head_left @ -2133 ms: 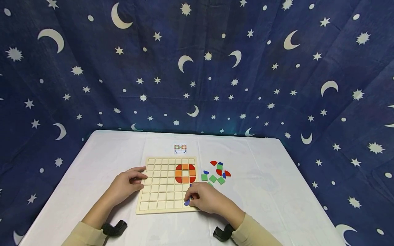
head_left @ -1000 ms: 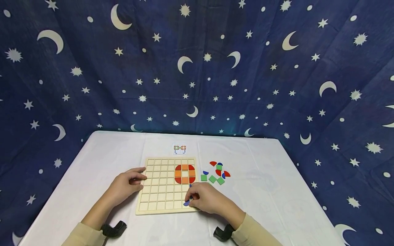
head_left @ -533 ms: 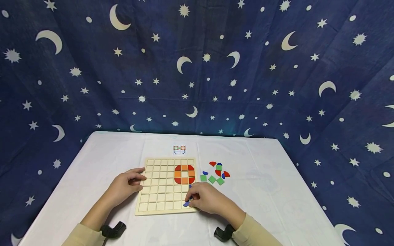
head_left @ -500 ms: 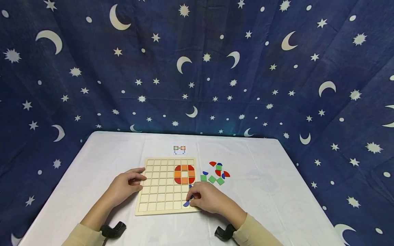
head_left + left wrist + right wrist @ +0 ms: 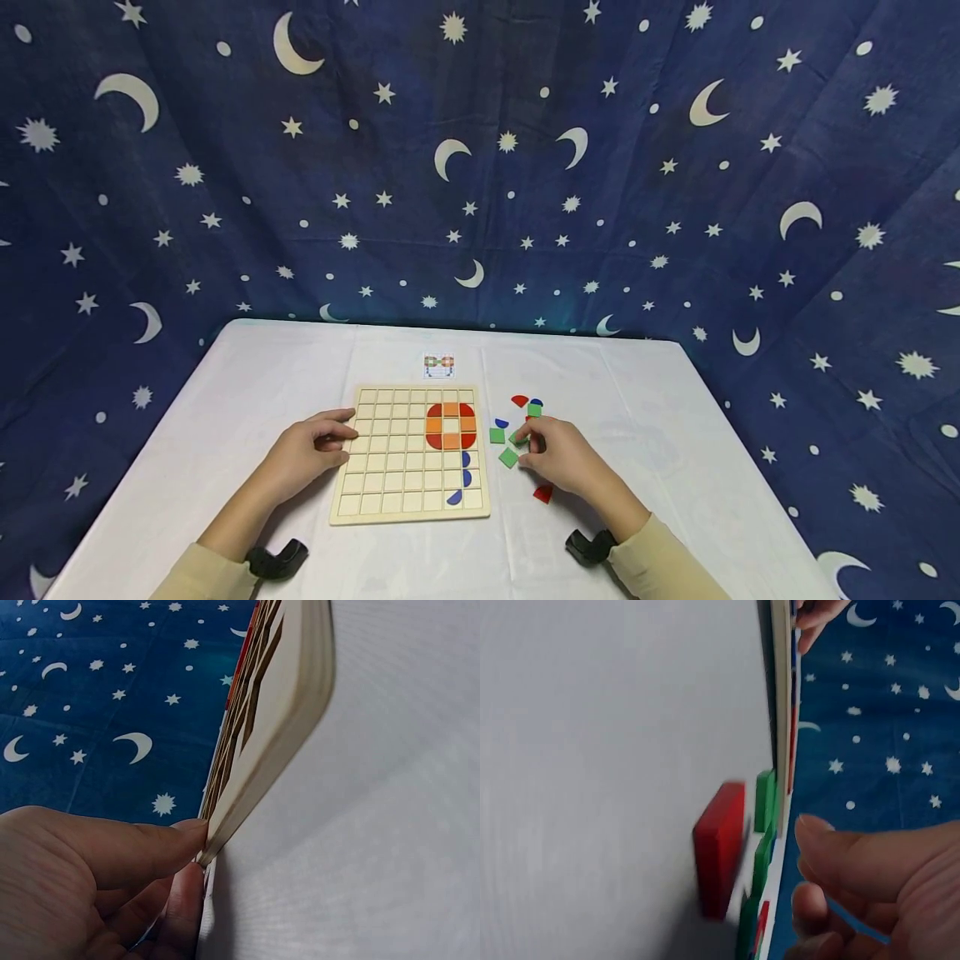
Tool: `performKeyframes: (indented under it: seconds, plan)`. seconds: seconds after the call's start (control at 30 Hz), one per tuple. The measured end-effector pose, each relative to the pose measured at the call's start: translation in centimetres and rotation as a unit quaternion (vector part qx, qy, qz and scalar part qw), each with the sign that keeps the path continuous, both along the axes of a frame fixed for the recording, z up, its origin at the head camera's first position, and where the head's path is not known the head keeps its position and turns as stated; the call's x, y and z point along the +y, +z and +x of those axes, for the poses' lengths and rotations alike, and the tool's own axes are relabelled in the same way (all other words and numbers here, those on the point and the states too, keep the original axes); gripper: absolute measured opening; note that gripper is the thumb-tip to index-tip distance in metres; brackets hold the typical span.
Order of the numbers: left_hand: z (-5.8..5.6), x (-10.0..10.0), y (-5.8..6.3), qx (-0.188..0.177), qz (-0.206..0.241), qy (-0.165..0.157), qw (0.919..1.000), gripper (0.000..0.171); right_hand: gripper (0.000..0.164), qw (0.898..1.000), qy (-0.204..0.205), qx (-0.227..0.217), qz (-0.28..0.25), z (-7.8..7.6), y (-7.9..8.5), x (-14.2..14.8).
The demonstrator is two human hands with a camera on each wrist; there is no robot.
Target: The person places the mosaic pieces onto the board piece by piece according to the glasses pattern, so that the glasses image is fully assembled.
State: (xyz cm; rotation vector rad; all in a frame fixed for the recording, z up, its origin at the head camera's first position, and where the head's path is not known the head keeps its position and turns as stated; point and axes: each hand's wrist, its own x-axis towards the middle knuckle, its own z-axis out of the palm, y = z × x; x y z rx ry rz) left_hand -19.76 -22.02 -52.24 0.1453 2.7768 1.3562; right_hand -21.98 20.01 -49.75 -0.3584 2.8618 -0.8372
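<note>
On the white-covered table, to the right of the board: green square tile (image 5: pixel 513 437), flat, partly hidden by the fingertips of the right hand (image 5: pixel 558 457); contact cannot be told
Right hand: fingers bent, thumb and forefinger apart, a gap between the tips in the right wrist view; nothing seen in their hold
Beside the fingertips: second green square tile (image 5: pixel 508 457), just short of the thumb; third green square tile (image 5: pixel 497 435), close to the board; blue half-disc (image 5: pixel 502 423) above it
Beyond the hand: fourth green square tile (image 5: pixel 534 410); red quarter-disc (image 5: pixel 520 401)
Below the hand: loose red wedge (image 5: pixel 543 494), lying apart from the tiles
Wooden grid board (image 5: pixel 386 481), one: ring of red corner pieces (image 5: pixel 468 441) and orange squares (image 5: pixel 451 409) set at upper right; three blue rounded pieces (image 5: pixel 467 478) in the lower right cells
Left hand (image 5: pixel 309 442): fingers relaxed and spread, tips touching the board's left edge, not wrapped around it
Pattern card (image 5: pixel 438 365), above the board: coloured design on a printed grid; any lettering too small to read
At the wrists: black mounts (image 5: pixel 277 560), beige sleeves (image 5: pixel 206 573)
Behind: dark blue cloth (image 5: pixel 405 275) printed with pale moons, stars and dots
</note>
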Motion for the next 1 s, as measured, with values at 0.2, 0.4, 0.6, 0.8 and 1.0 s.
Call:
performKeyframes:
  seconds: [0.2,0.4,0.6,0.8,1.0]
  plan:
    - [-0.1,0.1,0.0,-0.004,0.000,-0.002,1.0000,0.029,0.030,0.999,-0.053,0.006,-0.003,-1.0,-0.6,0.4]
    - [0.0,0.1,0.0,-0.010,-0.001,0.000,1.0000,0.029,0.027,0.998,-0.056,0.004,0.019,-1.6,-1.3,-0.1]
    - [0.0,0.0,0.0,-0.005,0.000,0.002,1.0000,0.030,0.021,0.999,-0.039,0.008,0.036,-2.1,-1.4,-0.6]
    - [-0.1,-0.1,0.0,0.000,-0.007,0.002,1.0000,0.029,0.018,0.999,-0.030,0.002,0.040,-2.1,-1.2,-0.9]
    - [0.0,-0.2,-0.1,-0.003,-0.003,0.002,1.0000,0.029,0.019,0.999,-0.024,0.004,0.031,-2.1,-0.6,-1.0]
